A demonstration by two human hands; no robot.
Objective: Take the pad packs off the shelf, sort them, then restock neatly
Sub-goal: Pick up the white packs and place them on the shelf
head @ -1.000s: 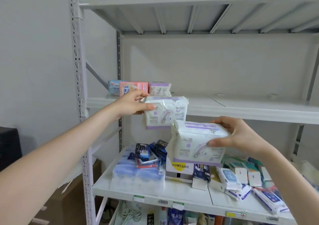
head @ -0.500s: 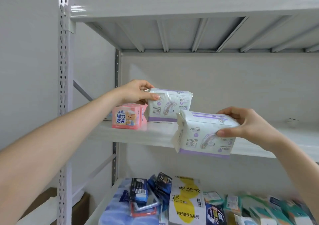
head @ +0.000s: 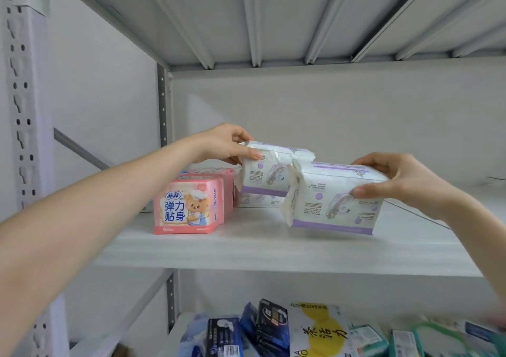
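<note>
My left hand (head: pixel 223 144) grips a white and purple pad pack (head: pixel 269 170) by its top left corner, holding it on top of another white pack (head: pixel 257 200) lying on the white shelf (head: pixel 246 249). My right hand (head: pixel 397 178) holds a second white and purple pad pack (head: pixel 328 203) by its right end, just above the shelf and in front of the first. Pink pad packs (head: pixel 189 206) with a cartoon bear stand in a row at the shelf's left, one behind another.
The shelf above (head: pixel 273 14) hangs close overhead. A perforated upright post (head: pixel 24 96) stands at the left. The lower shelf holds a jumble of dark, blue, yellow and green packets (head: pixel 315 332). To the right of the packs the pad shelf is bare.
Both hands have risen from above the lower shelf up to the pad shelf. The left pack now sits on a white pack behind the pink ones; the right pack has come over the shelf.
</note>
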